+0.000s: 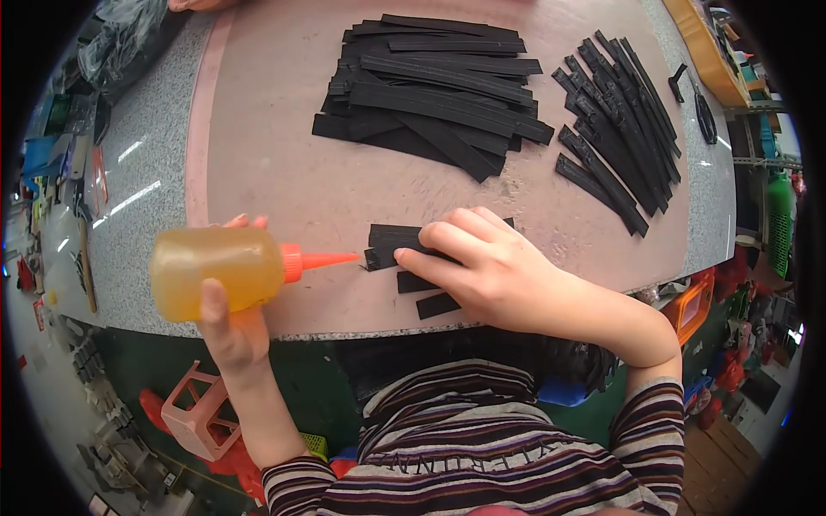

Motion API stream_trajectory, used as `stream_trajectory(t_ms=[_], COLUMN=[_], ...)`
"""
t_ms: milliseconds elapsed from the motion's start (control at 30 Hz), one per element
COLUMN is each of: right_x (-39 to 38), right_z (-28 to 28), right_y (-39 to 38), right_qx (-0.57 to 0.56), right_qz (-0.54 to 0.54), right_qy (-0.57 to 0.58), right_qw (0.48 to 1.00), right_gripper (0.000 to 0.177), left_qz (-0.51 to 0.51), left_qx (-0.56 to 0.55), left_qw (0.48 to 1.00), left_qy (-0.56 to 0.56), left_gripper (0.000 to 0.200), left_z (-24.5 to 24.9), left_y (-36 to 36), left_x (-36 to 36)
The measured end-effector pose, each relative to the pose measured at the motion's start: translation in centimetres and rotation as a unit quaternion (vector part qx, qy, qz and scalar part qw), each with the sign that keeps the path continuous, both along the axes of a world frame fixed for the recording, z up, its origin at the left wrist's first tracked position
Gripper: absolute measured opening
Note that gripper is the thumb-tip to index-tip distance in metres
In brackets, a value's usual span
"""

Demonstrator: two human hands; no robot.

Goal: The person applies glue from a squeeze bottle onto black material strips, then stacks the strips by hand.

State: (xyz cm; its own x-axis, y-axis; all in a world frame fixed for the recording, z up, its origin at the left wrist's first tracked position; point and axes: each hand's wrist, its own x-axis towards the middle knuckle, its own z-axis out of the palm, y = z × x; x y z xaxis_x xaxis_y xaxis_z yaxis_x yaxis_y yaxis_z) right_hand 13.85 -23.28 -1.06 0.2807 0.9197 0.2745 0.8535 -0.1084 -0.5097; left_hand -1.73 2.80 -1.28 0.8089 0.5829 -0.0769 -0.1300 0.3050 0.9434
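My left hand (237, 331) is wrapped round a clear squeeze bottle (219, 262) of yellow liquid. The bottle lies tilted on its side, and its red pointed nozzle (323, 259) reaches right, its tip just short of a black strip (378, 259). My right hand (490, 267) is closed over that strip, with a fingertip pressed near its end. Its fingers hide most of the strip. Several more black strips (436, 304) lie under and beside the right hand, their left ends showing.
A large pile of flat black strips (439, 103) lies at the back middle of the pinkish mat (267, 138). To its right is a fanned bunch of black strips (615, 129). Small black-handled scissors (705, 116) lie near the right edge. A pink stool (202, 413) stands below left.
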Motion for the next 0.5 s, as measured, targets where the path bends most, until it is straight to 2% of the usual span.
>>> stream_trajectory(t_ms=[33,133,233,267,300,367,400,500], right_x=[0.2,0.8,1.1,1.2,1.1,1.2,1.5,4.1], right_z=[-0.1,0.9,0.9,0.9,0.6,-0.2,0.0,2.6], right_y=[0.1,0.8,1.0,0.8,0.8,0.5,-0.1,-4.0], right_qx=[0.005,-0.027,-0.036,-0.022,-0.010,0.030,0.071,0.105], right_qz=[-0.008,-0.081,-0.077,-0.069,-0.059,-0.044,-0.031,-0.107], right_qy=[0.034,0.110,0.151,0.151,0.152,0.120,0.132,0.343], right_qw=[0.999,0.990,0.985,0.986,0.987,0.991,0.988,0.927], right_gripper=[0.035,0.022,0.017,0.017,0.017,0.016,0.015,0.012], left_qz=[0.025,-0.024,-0.114,-0.148,-0.176,-0.229,-0.198,-0.234], left_qx=[-0.048,-0.214,-0.299,-0.376,-0.408,-0.460,-0.446,-0.435], left_qw=[0.998,0.960,0.925,0.893,0.877,0.845,0.865,0.860], left_qy=[-0.026,-0.179,-0.207,-0.197,-0.182,-0.145,-0.117,-0.126], left_gripper=[0.073,0.070,0.066,0.059,0.056,0.052,0.047,0.047], left_z=[0.1,1.1,1.3,1.6,1.4,0.9,0.9,1.0], left_y=[0.3,1.6,1.4,0.5,-0.6,-2.3,-3.1,-2.6], left_x=[-0.2,-0.2,1.1,2.1,3.2,5.1,5.5,5.7])
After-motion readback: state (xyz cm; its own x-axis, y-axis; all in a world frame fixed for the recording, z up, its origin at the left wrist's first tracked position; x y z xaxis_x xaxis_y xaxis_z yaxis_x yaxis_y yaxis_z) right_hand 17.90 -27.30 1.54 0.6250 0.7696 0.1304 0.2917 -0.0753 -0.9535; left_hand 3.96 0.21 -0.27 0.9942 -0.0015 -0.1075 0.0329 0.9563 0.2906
